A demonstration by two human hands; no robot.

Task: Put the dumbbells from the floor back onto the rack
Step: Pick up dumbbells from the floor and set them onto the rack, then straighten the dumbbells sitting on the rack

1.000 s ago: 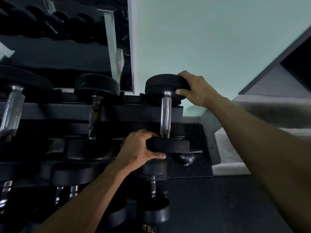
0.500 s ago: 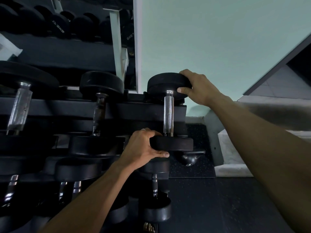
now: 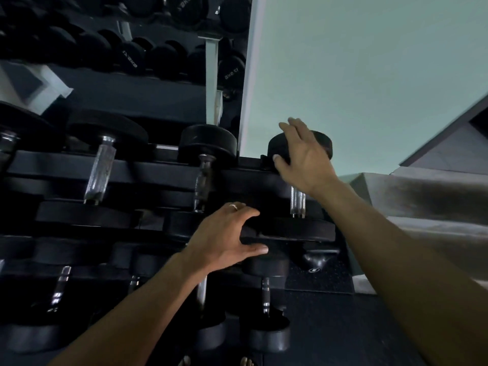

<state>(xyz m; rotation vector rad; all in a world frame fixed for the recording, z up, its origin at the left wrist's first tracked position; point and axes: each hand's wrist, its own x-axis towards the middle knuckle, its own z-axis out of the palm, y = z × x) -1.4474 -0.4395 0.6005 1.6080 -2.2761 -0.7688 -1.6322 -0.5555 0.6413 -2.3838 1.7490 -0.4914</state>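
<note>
Resting on the rack (image 3: 248,178) at 3 o'clock, the dumbbell (image 3: 298,199) sits between both spread, unclenched hands: left (image 3: 224,239), right (image 3: 303,157).

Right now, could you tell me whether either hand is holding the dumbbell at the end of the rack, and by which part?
Neither grips it. The left hand lies open at the near head of the dumbbell; the right hand is spread over the far head.
</note>
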